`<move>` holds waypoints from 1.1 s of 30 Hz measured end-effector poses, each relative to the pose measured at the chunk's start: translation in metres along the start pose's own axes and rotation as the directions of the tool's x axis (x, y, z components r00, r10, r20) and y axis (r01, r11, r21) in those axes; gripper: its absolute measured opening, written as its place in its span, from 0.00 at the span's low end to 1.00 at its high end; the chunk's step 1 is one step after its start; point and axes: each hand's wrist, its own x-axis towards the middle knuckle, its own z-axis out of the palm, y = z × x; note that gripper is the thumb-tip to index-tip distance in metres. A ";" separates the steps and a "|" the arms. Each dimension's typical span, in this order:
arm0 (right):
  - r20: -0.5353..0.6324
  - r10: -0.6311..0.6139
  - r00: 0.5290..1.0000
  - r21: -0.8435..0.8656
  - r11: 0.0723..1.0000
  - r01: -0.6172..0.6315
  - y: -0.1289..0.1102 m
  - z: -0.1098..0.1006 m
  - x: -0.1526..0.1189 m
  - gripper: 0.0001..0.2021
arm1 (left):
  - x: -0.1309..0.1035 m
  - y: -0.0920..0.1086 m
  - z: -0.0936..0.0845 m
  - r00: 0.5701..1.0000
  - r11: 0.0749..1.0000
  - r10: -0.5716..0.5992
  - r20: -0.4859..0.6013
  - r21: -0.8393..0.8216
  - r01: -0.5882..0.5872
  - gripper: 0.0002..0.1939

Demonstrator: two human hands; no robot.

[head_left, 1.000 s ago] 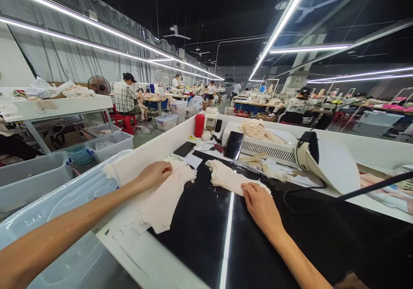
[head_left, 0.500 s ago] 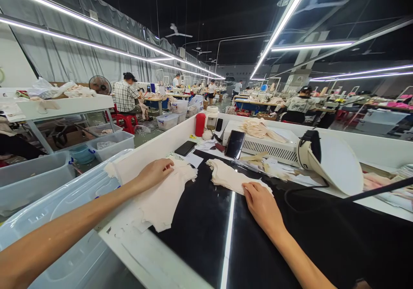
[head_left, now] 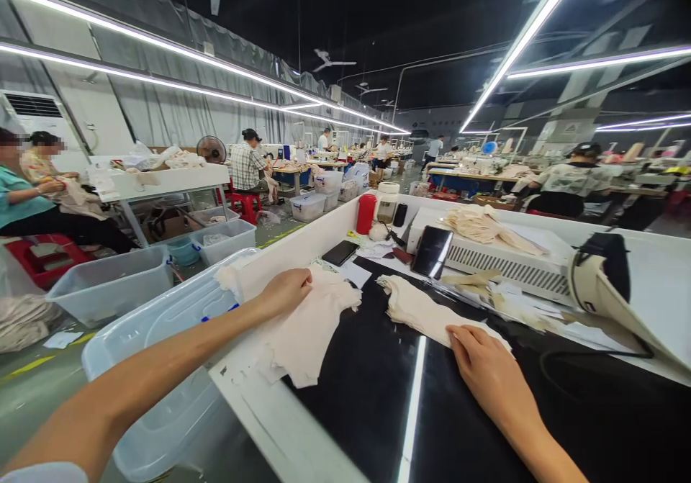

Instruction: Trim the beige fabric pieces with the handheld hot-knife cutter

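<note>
A cream fabric piece (head_left: pixel 318 332) with ragged edges lies at the left of the black tabletop (head_left: pixel 367 411), overhanging its pale border. My left hand (head_left: pixel 288 292) rests at the upper left of it, fingers curled and closed on the cloth. To the right, a neat stack of cream fabric pieces (head_left: pixel 415 303) lies flat on the black surface. At the near right end of this stack is my right hand (head_left: pixel 486 364), its thumb and fingers closed on the edge. Its palm side is hidden.
Behind the fabric are a phone (head_left: pixel 432 249), a dark flat device (head_left: pixel 340 253), a red bottle (head_left: pixel 366 214) and a white vented box (head_left: pixel 502 263) with cloth on top. A white lampshade-like cone (head_left: pixel 658 310) stands right. Plastic tubs (head_left: pixel 119 281) and seated co-workers (head_left: pixel 248 163) are beyond.
The view has turned left, so everything appears shifted right and more co-workers show at the left. Both hands remain at the same fabric; the left fingers look more tightly curled.
</note>
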 end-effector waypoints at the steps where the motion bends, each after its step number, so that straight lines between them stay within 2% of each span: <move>1: -0.005 -0.007 1.000 0.007 1.000 0.007 0.002 0.002 0.000 0.23 | 0.000 -0.001 0.001 1.000 1.000 -0.011 0.000 0.010 0.011 0.07; 6: -0.022 -0.023 1.000 0.023 0.999 0.023 0.010 0.009 0.000 0.24 | 0.002 -0.002 0.007 0.999 0.999 -0.036 0.017 0.015 0.036 0.09; 14: -0.028 -0.020 0.999 0.037 0.999 0.021 0.016 0.014 -0.001 0.23 | 0.011 0.009 0.012 0.999 0.999 -0.007 -0.047 -0.036 0.005 0.12; 17: -0.024 -0.016 1.000 0.047 0.999 0.017 0.016 0.014 -0.001 0.23 | 0.015 0.015 0.014 0.999 0.999 0.014 -0.046 -0.049 -0.016 0.12; 21: -0.013 -0.015 1.000 0.062 0.998 0.015 0.014 0.012 0.000 0.22 | 0.018 0.020 0.018 0.998 0.996 0.031 -0.059 -0.079 -0.036 0.07; 24: -0.016 -0.002 1.000 0.080 0.997 0.003 0.011 0.011 0.000 0.22 | 0.019 0.019 0.018 0.996 0.992 0.031 -0.080 -0.120 -0.041 0.10; 28: -0.029 0.021 0.999 0.132 0.991 -0.017 0.007 0.009 0.001 0.22 | 0.020 0.016 0.011 0.993 0.977 0.000 -0.118 -0.211 -0.026 0.11; 33: -0.048 0.041 0.998 0.235 0.972 -0.028 0.000 -0.001 0.007 0.22 | 0.017 0.016 -0.012 0.971 0.928 -0.073 -0.227 -0.372 -0.017 0.09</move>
